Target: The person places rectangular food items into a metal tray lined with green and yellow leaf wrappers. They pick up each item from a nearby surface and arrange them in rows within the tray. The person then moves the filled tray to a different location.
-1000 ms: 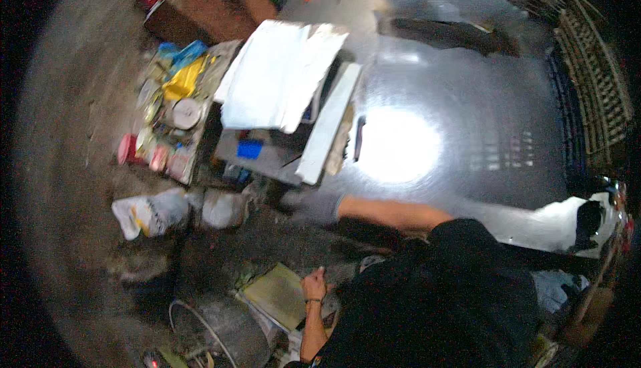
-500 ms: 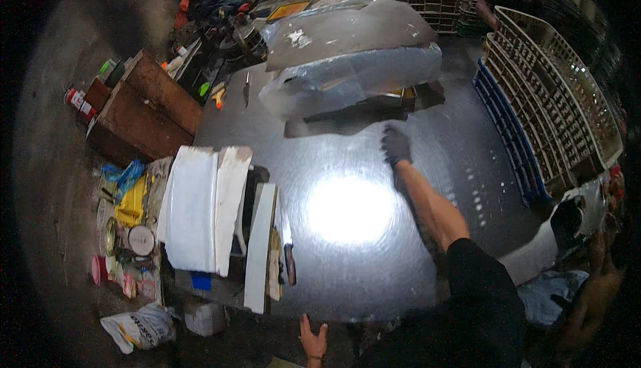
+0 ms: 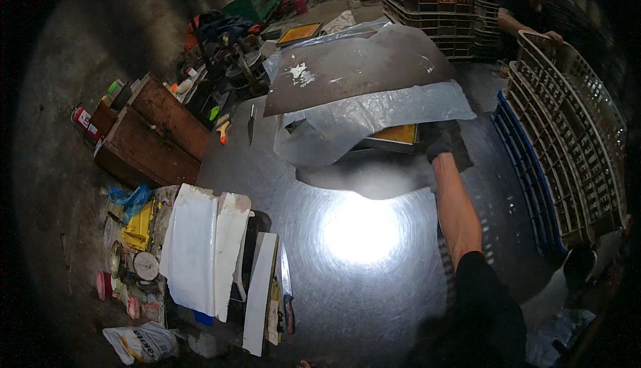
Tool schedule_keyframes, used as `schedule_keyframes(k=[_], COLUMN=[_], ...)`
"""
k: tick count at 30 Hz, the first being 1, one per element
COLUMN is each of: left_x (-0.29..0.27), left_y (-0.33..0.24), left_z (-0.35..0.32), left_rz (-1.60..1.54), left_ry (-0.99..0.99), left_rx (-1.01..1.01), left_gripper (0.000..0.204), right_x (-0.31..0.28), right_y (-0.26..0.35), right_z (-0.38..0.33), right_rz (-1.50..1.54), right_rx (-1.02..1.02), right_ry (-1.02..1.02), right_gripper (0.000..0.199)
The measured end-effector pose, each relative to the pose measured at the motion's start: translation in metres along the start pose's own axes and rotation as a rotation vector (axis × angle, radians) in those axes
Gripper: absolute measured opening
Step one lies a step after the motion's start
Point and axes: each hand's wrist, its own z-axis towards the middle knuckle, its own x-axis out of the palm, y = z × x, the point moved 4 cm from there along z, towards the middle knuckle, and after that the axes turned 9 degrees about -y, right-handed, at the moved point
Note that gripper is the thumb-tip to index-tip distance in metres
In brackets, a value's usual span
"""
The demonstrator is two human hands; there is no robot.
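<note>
My right hand [image 3: 439, 146], in a dark glove, reaches to the far part of the metal table [image 3: 334, 294]. It is over a dark flat sheet [image 3: 374, 174], beside the corner of a tray with a yellow-orange inside [image 3: 398, 134]. Its fingers blend into the dark sheet, so their grip is unclear. Clear plastic film [image 3: 347, 118] drapes partly over the tray. On top of the film rests a large brown-grey board [image 3: 360, 68] with white flaked patches. Only a sliver of my left hand [image 3: 304, 364] shows at the lower edge.
A long knife [image 3: 287, 291] lies by white boards [image 3: 193, 254] on the left. Another knife [image 3: 251, 126] and a brush [image 3: 223, 130] lie farther back. Stacked crates [image 3: 561, 134] line the right side, where another person [image 3: 527, 8] touches the top one. A brown box [image 3: 153, 131] stands left.
My right hand has moved farther away and to the right, from bare table onto the dark sheet by the tray. My left hand has nearly left view. The whole view has shifted.
</note>
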Motion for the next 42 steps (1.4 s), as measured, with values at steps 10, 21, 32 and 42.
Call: schedule_keyframes(k=[10, 21, 32, 42], left_x=[0.003, 0.015, 0.009, 0.014], left_y=[0.011, 0.015, 0.004, -0.201], left_z=[-0.001, 0.006, -0.002, 0.062], left_rz=[0.118, 0.23, 0.126, 0.015], left_ry=[-0.076, -0.181, -0.121, 0.144], left_rx=[0.076, 0.096, 0.07, 0.492], left_gripper=[0.091, 0.099, 0.095, 0.063], right_x=[0.13, 0.151, 0.13, 0.056], right_y=[0.032, 0.054, 0.035, 0.035], right_z=[0.009, 0.008, -0.004, -0.103], right_rz=[-0.17, -0.149, -0.209, -0.186], right_rx=[0.045, 0.11, 0.033, 0.04], right_ry=[-0.078, -0.275, -0.191, 0.056], right_gripper=[0.041, 0.048, 0.038, 0.035])
